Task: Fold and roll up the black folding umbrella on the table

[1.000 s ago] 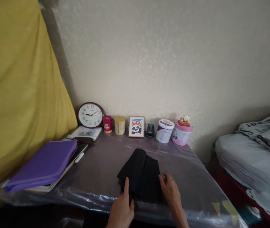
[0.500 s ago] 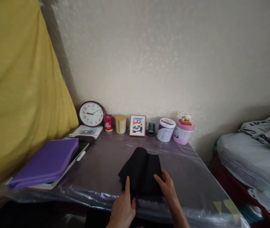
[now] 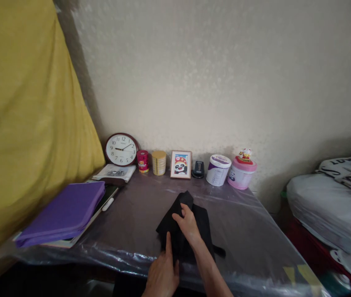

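A piece of black folded fabric (image 3: 200, 218) lies near the front of the table, with a narrow strap poking out at its right side. My left hand (image 3: 163, 270) is at its near left edge, index finger stretched over the fabric and thumb apart; the other fingers are mostly hidden, and the hand appears to hold that edge. Across the fabric reaches my right hand (image 3: 188, 225), thumb and index finger closed on the raised upper fold. The right forearm covers part of the near side.
Along the wall stand a clock (image 3: 122, 150), a red can (image 3: 143, 161), a yellow container (image 3: 159, 163), a framed panda picture (image 3: 181, 164), a black device (image 3: 198, 169), a white tub (image 3: 218, 170) and a pink tub (image 3: 241, 175) with a figurine. Purple folders (image 3: 64, 212) lie left; a plastic-wrapped bundle (image 3: 326, 202) sits right.
My right hand has moved left and up from the fabric's right edge onto its upper fold. The strap now shows at the right. My left hand has hardly moved.
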`<move>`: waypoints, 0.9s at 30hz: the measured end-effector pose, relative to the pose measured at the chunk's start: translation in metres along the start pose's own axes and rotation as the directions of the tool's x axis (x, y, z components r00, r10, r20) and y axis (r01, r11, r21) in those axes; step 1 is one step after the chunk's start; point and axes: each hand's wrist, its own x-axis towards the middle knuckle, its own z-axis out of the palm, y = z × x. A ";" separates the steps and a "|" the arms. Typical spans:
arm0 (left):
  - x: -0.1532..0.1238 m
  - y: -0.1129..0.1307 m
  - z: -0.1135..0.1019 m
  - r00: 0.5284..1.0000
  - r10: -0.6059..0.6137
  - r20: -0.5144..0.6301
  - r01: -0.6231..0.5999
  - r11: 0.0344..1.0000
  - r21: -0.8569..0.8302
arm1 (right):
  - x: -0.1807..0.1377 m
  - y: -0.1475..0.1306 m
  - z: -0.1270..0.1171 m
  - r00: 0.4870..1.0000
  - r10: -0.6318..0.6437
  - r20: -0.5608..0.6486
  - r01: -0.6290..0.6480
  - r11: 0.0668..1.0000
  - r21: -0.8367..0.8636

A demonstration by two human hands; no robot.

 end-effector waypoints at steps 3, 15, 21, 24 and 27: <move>0.002 -0.002 0.001 1.000 0.009 0.000 -0.009 1.000 0.004 | 0.004 0.001 0.009 0.998 0.056 0.041 -0.052 0.995 -0.081; -0.013 -0.009 -0.010 0.989 0.147 0.010 -0.147 0.989 -0.035 | 0.006 0.002 0.010 0.988 0.041 0.149 -0.005 0.971 -0.239; 0.003 -0.007 -0.007 0.989 0.127 0.069 -0.132 0.989 0.071 | -0.005 -0.011 0.012 0.968 0.001 0.250 0.081 0.945 -0.316; 0.007 -0.006 -0.005 0.994 0.090 0.068 -0.095 0.993 0.075 | -0.013 -0.014 0.012 0.940 -0.050 0.338 0.152 0.947 -0.282; 0.006 -0.005 -0.005 0.996 0.060 0.060 -0.065 0.995 0.074 | -0.025 -0.017 0.005 0.853 -0.171 0.493 0.281 0.946 -0.159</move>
